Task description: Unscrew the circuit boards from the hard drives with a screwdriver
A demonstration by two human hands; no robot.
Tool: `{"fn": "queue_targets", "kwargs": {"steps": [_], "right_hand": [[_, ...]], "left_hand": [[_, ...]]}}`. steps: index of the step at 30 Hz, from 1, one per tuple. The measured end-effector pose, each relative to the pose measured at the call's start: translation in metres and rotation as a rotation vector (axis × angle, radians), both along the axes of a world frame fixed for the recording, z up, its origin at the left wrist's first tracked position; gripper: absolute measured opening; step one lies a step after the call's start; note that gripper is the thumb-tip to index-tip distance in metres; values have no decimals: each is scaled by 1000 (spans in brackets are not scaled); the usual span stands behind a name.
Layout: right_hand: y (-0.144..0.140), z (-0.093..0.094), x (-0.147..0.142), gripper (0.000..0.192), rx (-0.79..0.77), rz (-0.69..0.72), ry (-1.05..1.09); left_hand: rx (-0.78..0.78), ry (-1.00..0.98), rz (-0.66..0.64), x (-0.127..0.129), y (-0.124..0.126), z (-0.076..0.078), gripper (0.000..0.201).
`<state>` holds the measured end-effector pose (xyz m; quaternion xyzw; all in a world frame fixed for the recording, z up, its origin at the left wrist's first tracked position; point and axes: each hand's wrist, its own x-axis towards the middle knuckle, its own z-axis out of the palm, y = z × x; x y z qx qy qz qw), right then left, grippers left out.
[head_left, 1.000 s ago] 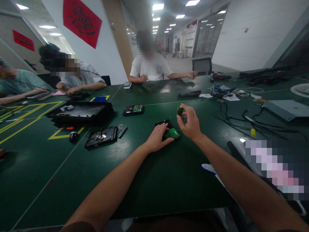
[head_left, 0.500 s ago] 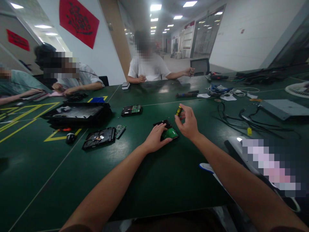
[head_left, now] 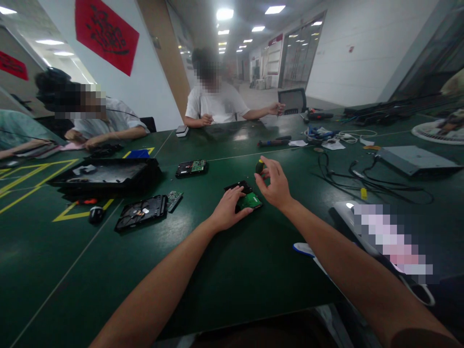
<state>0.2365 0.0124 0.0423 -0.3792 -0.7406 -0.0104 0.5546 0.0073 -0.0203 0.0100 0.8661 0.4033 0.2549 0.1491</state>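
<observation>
1. Both bare forearms reach forward from the lower edge of the view and converge toward the middle.
2. The left hand (head_left: 227, 209) lies palm down, wrist low, fingers spread and stretched forward, pressing flat.
3. The right hand (head_left: 274, 183) is raised above the left, wrist bent up, thumb and fingertips pinched together at the top, remaining fingers loosely curled.

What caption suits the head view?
Left hand steadies a hard drive while right hand holds a screwdriver above it.
</observation>
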Motion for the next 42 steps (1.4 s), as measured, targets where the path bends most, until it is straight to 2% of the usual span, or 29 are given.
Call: {"fn": "queue_targets", "kwargs": {"steps": [15, 42], "right_hand": [[1, 0, 0, 56, 6, -2, 26], [0, 1, 1, 62, 34, -5, -15]], "left_hand": [[-13, 1, 6, 1, 0, 1, 58], [-7, -7, 4, 1, 0, 1, 61]]}}
